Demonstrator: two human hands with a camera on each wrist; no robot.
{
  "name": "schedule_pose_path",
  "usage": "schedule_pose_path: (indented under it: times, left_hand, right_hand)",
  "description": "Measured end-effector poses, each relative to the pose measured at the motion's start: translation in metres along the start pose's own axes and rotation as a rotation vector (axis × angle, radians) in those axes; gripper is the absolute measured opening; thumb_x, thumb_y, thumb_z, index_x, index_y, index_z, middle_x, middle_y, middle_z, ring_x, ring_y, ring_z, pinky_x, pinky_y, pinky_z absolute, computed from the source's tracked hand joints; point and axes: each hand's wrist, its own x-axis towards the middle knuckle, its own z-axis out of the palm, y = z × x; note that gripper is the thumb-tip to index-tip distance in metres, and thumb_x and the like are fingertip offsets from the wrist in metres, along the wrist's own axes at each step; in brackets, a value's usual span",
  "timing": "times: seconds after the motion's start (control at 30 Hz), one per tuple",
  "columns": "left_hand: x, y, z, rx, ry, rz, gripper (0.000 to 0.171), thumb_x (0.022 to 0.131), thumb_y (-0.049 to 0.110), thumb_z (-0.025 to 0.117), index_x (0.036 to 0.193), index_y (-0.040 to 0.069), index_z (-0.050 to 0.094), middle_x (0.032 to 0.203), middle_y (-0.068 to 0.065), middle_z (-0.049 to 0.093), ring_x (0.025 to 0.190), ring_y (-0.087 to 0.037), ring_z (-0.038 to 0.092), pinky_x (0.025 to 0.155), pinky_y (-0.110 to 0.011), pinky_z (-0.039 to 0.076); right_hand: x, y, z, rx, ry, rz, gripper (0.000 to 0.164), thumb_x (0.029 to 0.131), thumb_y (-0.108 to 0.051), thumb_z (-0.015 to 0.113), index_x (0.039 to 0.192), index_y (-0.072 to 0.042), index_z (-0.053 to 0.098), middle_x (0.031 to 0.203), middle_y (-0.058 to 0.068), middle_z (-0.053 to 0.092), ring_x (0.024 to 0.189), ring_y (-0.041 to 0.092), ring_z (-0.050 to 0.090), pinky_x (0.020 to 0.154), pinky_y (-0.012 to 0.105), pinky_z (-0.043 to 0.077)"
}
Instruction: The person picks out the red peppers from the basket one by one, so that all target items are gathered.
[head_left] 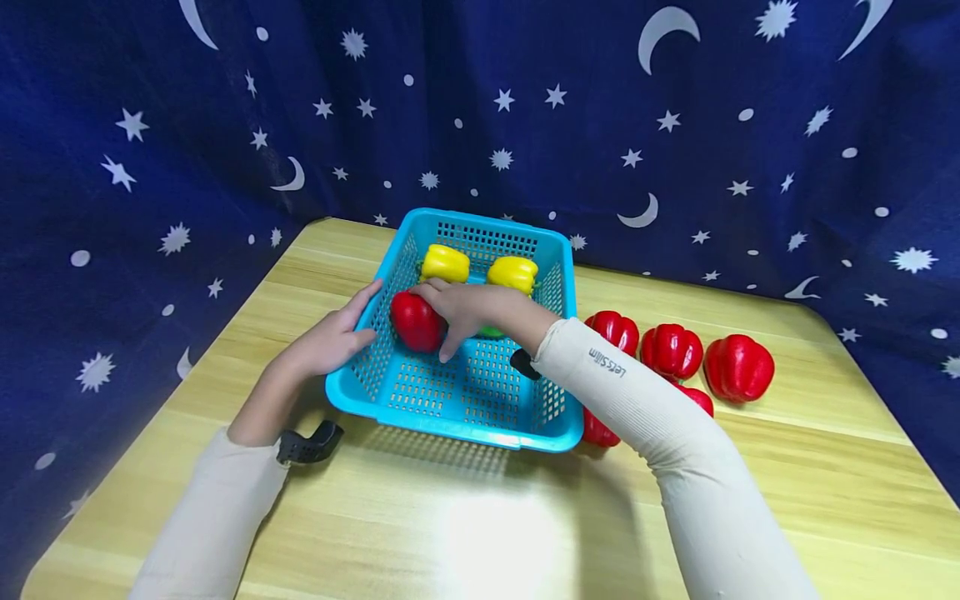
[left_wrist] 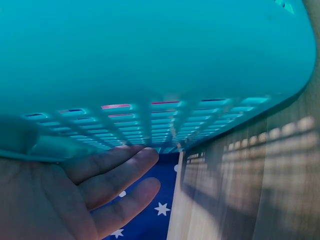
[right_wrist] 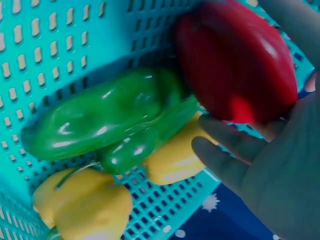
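Observation:
A blue plastic basket [head_left: 450, 427] with slotted walls stands on the table. My left hand [head_left: 326, 340] holds its left rim, thumb over the inner side and the other fingers along the outer wall. Inside the basket, my right hand [head_left: 468, 312] grips a red bell pepper [head_left: 415, 322] near the left wall. Two yellow bell peppers [head_left: 447, 263] lie at the back of the basket. A green bell pepper [right_wrist: 105, 115] lies beside them in the right wrist view; my right hand and forearm hide most of it in the head view.
To the right of the basket, several red bell peppers [head_left: 738, 367] sit on the wooden table [head_left: 375, 517], some partly behind my right forearm. A dark blue cloth [head_left: 465, 108] with moons and stars hangs behind the table.

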Motion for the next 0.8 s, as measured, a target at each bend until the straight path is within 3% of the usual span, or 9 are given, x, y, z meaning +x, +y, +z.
schedule_pose_path:
  times: [0.2, 0.37, 0.8]
  left_hand:
    - [0.0, 0.0, 0.0, -0.008, 0.01, 0.004, 0.068, 0.09, 0.006, 0.038, 0.147, 0.01, 0.001, 0.145, -0.026, 0.024, 0.111, -0.042, 0.051, 0.093, -0.053, 0.044]
    - [0.001, 0.0, 0.001, -0.017, 0.001, 0.005, 0.069, 0.09, 0.006, 0.037, 0.147, 0.01, 0.0, 0.143, -0.028, 0.027, 0.107, -0.042, 0.055, 0.088, -0.05, 0.048]
    - [0.0, 0.003, 0.0, 0.014, -0.001, -0.011, 0.069, 0.09, 0.008, 0.038, 0.147, 0.011, 0.001, 0.141, -0.029, 0.03, 0.104, -0.041, 0.057, 0.084, -0.048, 0.051]
  right_hand:
    - [0.009, 0.003, 0.003, 0.099, -0.017, -0.011, 0.101, 0.067, -0.03, 0.08, 0.143, -0.015, 0.015, 0.138, 0.005, 0.034, 0.121, 0.021, 0.04, 0.099, 0.035, 0.041]
    - [0.011, 0.006, 0.012, 0.088, -0.028, 0.0, 0.106, 0.064, -0.036, 0.081, 0.143, -0.016, 0.013, 0.137, 0.005, 0.039, 0.123, 0.022, 0.039, 0.097, 0.034, 0.043]
    - [0.012, -0.002, 0.019, -0.023, 0.02, 0.06, 0.126, 0.057, -0.059, 0.076, 0.146, -0.02, -0.004, 0.149, 0.009, 0.02, 0.13, 0.029, 0.032, 0.099, 0.047, 0.04]
